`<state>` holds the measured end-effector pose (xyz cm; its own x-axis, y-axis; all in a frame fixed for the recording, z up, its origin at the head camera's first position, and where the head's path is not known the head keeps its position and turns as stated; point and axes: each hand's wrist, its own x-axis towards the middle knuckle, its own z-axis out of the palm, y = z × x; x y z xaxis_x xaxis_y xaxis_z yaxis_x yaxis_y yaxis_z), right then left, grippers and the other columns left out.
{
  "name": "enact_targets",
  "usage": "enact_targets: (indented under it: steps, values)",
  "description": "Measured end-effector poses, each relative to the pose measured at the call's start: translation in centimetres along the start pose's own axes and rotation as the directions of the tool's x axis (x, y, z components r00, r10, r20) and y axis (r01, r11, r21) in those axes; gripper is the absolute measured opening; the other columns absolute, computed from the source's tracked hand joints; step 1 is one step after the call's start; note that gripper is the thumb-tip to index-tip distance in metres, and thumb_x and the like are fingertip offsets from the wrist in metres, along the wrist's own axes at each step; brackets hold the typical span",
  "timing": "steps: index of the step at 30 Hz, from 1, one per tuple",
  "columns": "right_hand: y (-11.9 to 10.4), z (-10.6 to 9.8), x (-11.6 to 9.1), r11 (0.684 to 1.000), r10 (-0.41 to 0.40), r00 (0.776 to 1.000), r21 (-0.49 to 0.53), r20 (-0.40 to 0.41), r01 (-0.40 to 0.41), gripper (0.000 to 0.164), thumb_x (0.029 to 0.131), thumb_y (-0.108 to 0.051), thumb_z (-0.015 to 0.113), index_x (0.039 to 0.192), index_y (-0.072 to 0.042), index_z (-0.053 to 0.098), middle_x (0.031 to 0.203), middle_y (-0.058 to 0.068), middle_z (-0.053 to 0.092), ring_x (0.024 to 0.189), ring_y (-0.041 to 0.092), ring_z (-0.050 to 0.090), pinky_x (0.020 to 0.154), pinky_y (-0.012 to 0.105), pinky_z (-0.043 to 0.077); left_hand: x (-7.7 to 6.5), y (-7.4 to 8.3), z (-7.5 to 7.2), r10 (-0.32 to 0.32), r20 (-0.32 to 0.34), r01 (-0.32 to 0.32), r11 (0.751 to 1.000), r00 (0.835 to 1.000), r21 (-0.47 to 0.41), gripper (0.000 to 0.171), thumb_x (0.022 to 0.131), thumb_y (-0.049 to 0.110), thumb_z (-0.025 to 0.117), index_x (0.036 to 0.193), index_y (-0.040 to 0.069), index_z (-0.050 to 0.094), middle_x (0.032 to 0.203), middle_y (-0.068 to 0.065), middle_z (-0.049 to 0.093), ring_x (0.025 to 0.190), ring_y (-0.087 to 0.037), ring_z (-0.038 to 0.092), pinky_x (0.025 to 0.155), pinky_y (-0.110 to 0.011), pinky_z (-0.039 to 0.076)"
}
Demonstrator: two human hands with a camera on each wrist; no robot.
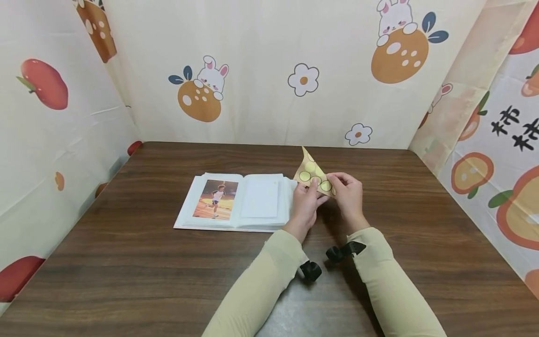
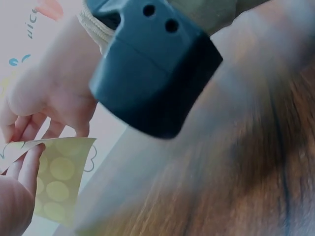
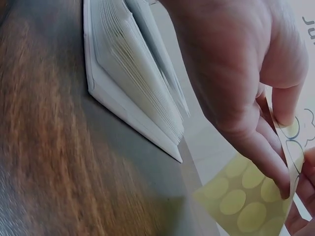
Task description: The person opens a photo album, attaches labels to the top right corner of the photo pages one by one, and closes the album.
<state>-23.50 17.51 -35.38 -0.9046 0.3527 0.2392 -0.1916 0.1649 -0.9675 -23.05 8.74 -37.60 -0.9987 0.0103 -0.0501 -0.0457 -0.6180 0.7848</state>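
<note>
A sheet of round yellow stickers (image 1: 309, 167) is held up just past the right edge of an open photo album (image 1: 184, 220). My left hand (image 1: 304, 206) grips the sheet's lower edge, thumb on the front. On the right side, my right hand (image 1: 348, 196) pinches the lower right corner between thumb and fingers. Outlined circles show on the face toward me; in the left wrist view the sheet (image 2: 58, 169) is bent, with plain yellow rounds on its other face. My fingers hide part of its lower edge.
On the album's left page is a photo (image 1: 215, 200) of a running figure; a white card (image 1: 260, 199) lies on the right page. Black wrist cameras (image 1: 310, 271) sit close together over the brown wooden table (image 1: 126, 271). Patterned curtains (image 1: 261, 93) enclose its back and sides.
</note>
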Motion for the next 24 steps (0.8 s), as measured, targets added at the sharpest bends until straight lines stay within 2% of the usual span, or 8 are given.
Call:
enact_targets:
  steps: [4, 8, 16, 24]
  values:
    - [0.0, -0.1, 0.0, 0.999, 0.027, 1.000, 0.033, -0.006, -0.027, 0.021, 0.086, -0.004, 0.063, 0.094, 0.016, 0.065, 0.065, -0.010, 0.059, 0.061, 0.003, 0.051, 0.053, 0.015, 0.042, 0.0, -0.1, 0.1, -0.009, -0.022, 0.008, 0.999, 1.000, -0.050, 0.029, 0.099, 0.009, 0.044, 0.127, 0.003, 0.043, 0.112, -0.019, 0.061, 0.097, -0.033, 0.062, 0.076, -0.042, 0.052]
    - [1.3, -0.2, 0.5, 0.999, 0.027, 0.999, 0.028, -0.033, -0.026, 0.023, 0.086, -0.009, 0.064, 0.093, 0.013, 0.065, 0.063, -0.011, 0.058, 0.058, 0.001, 0.052, 0.052, 0.014, 0.042, -0.1, -0.1, 0.2, -0.005, -0.038, 0.002, 0.996, 0.999, -0.093, 0.032, 0.098, 0.003, 0.042, 0.130, 0.006, 0.038, 0.113, -0.019, 0.059, 0.096, -0.036, 0.061, 0.075, -0.045, 0.051]
    - [1.6, -0.4, 0.6, 0.997, -0.017, 0.993, -0.072, -0.119, 0.008, 0.018, 0.083, -0.011, 0.065, 0.087, 0.006, 0.068, 0.064, -0.007, 0.059, 0.059, 0.003, 0.052, 0.053, 0.016, 0.040, -0.1, -0.5, 0.4, -0.009, -0.110, 0.001, 0.997, 0.994, -0.074, 0.037, 0.096, -0.001, 0.041, 0.132, 0.009, 0.038, 0.114, -0.015, 0.058, 0.094, -0.033, 0.063, 0.072, -0.045, 0.052]
    - [1.9, -0.6, 0.7, 0.997, 0.004, 0.990, -0.080, -0.143, -0.015, 0.017, 0.083, -0.009, 0.064, 0.088, 0.007, 0.069, 0.064, -0.004, 0.057, 0.057, 0.003, 0.049, 0.052, 0.015, 0.039, -0.1, -0.6, 0.2, -0.049, -0.156, 0.041, 0.998, 0.986, -0.052, 0.039, 0.095, -0.002, 0.041, 0.132, 0.011, 0.038, 0.116, -0.014, 0.056, 0.094, -0.031, 0.063, 0.071, -0.043, 0.053]
